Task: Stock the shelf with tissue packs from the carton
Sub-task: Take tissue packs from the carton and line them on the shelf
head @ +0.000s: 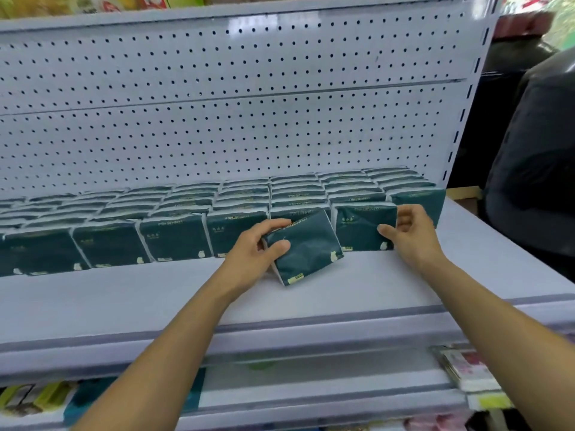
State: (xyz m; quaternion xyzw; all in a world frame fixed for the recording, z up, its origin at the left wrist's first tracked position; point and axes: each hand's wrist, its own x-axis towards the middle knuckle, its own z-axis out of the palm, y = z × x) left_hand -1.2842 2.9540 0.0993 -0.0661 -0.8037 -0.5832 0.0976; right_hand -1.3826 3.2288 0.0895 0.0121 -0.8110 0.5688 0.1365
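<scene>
A: Left hand (259,248) grips a loose pack (303,248), fingers over its top edge, thumb on the front face. Pack sits tilted, lower corner on the shelf (357,284), just ahead of the front row (174,237), right of the shelf's middle

B: And the right hand (407,230)?

A: Fingers loosely curled at the right edge of a standing pack (364,227) in that front row, thumb touching its lower face. Whether it pinches or merely steadies, one cannot tell

B: Where does the loose pack belong?

A: Likely the slot behind it, between the neighbours. Rows run back to the pegboard (233,119); the carton is out of view

B: Doing it well?

A: The person should square the pack upright first, label facing out like the rest, then slide it straight back along the shelf. The right hand should keep the neighbour from toppling. Soft wrap dents, so a light grip suffices. Front faces ought to end flush, parallel to the shelf's front edge
</scene>
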